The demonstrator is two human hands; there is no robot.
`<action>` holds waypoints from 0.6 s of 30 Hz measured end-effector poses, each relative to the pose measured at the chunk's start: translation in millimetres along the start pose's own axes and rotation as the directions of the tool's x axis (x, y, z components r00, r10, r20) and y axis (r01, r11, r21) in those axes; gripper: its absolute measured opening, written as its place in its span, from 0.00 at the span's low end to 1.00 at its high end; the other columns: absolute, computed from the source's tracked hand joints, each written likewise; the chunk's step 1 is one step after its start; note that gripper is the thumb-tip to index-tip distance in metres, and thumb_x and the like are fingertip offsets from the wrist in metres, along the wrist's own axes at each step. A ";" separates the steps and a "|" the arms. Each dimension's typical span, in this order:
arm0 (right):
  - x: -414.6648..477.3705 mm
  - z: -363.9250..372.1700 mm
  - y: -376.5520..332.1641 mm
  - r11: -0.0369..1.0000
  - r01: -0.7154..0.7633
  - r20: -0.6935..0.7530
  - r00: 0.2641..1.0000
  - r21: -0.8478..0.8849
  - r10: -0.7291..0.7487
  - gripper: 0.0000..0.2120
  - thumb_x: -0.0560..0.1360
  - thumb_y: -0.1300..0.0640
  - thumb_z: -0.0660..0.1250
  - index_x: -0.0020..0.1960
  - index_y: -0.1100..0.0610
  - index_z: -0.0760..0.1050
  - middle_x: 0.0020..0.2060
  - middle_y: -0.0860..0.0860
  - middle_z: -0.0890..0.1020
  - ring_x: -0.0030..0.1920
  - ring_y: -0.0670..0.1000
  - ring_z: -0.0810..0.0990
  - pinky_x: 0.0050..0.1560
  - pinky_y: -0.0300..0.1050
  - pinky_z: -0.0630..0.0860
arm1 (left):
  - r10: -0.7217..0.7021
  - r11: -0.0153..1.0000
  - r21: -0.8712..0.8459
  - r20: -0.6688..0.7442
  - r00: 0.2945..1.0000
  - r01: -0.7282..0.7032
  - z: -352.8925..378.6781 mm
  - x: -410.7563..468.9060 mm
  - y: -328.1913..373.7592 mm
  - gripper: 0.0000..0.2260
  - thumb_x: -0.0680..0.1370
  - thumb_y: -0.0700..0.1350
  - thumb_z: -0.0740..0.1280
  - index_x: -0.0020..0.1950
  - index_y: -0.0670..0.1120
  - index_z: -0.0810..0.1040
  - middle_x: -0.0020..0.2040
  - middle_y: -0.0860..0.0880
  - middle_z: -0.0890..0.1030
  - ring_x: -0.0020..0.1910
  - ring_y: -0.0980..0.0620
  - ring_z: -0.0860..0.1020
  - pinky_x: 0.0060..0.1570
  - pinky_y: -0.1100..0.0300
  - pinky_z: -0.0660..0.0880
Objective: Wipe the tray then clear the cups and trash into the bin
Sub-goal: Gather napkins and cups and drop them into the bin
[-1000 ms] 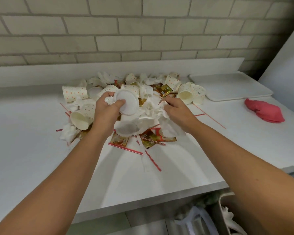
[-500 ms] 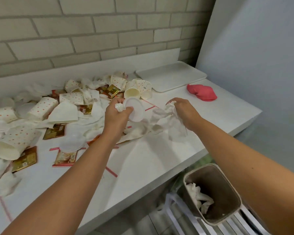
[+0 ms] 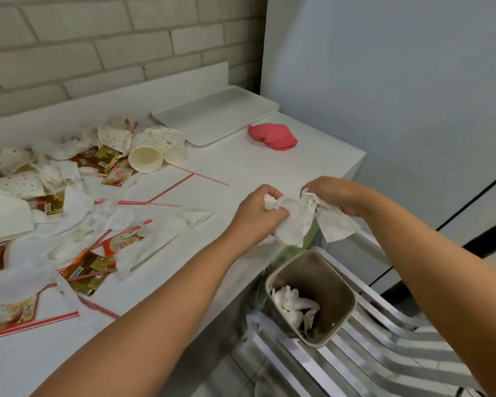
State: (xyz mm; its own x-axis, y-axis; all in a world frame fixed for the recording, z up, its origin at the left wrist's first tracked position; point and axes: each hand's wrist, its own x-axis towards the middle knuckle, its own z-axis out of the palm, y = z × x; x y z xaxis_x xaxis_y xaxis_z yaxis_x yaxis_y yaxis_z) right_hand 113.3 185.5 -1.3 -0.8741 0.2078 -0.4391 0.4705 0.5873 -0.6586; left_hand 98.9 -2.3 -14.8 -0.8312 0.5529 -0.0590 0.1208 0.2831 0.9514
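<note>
Two handfuls of trash hang off the counter [image 3: 241, 167] edge, above the open bin [image 3: 344, 285]: our left hand [image 3: 258, 213] grips a white plastic lid [image 3: 291, 224] and a tissue wad [image 3: 270, 202], while our right hand [image 3: 335, 196] clutches crumpled napkins [image 3: 334, 224]. We should centre both over the bin's mouth, then open our fingers low so nothing catches the rim. Spotted paper cups [image 3: 155, 147], sachets [image 3: 90, 267] and straws [image 3: 138, 202] litter the counter. The tray [image 3: 212, 118] lies by the wall, with a pink cloth [image 3: 272, 136] beside it.

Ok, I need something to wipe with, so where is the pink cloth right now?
In the head view the pink cloth lies far right on the counter, just right of the white tray.
</note>
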 end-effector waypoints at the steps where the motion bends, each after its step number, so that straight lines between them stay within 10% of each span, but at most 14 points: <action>1: -3.5 -2.6 12.5 0.999 -0.044 -0.010 0.999 0.007 0.044 0.10 0.75 0.63 0.58 0.35 0.59 0.71 0.33 0.53 0.75 0.36 0.53 0.72 0.37 0.44 0.68 | 0.001 1.000 0.025 0.057 0.998 -0.003 14.4 1.5 0.2 0.06 0.74 0.39 0.66 0.48 0.47 0.72 0.45 0.48 0.77 0.43 0.51 0.74 0.40 0.58 0.72; 11: 6.6 43.1 120.1 0.904 -0.322 -0.053 0.946 -0.280 0.321 0.16 0.78 0.61 0.56 0.62 0.64 0.74 0.51 0.56 0.76 0.48 0.52 0.71 0.37 0.39 0.68 | -0.306 0.919 0.341 0.307 0.901 0.196 114.8 11.6 -68.7 0.02 0.73 0.38 0.64 0.43 0.44 0.74 0.46 0.42 0.78 0.47 0.45 0.77 0.36 0.66 0.70; 18: 23.9 75.3 147.2 0.911 -0.367 -0.035 0.929 -0.190 0.367 0.18 0.78 0.55 0.60 0.63 0.64 0.71 0.52 0.59 0.77 0.47 0.56 0.78 0.47 0.47 0.76 | -0.558 0.815 0.304 0.185 0.809 0.493 132.9 22.4 -108.2 0.33 0.70 0.46 0.73 0.70 0.41 0.61 0.66 0.41 0.71 0.62 0.43 0.74 0.56 0.54 0.77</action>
State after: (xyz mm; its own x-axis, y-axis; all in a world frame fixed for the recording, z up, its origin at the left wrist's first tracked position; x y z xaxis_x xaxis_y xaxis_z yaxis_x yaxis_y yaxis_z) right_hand 170.8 218.0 -154.7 -0.6438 0.4360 -0.6289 0.7262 0.6072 -0.3224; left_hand 139.3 83.6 -159.1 -0.6393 0.4343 -0.6346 -0.1459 0.7418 0.6546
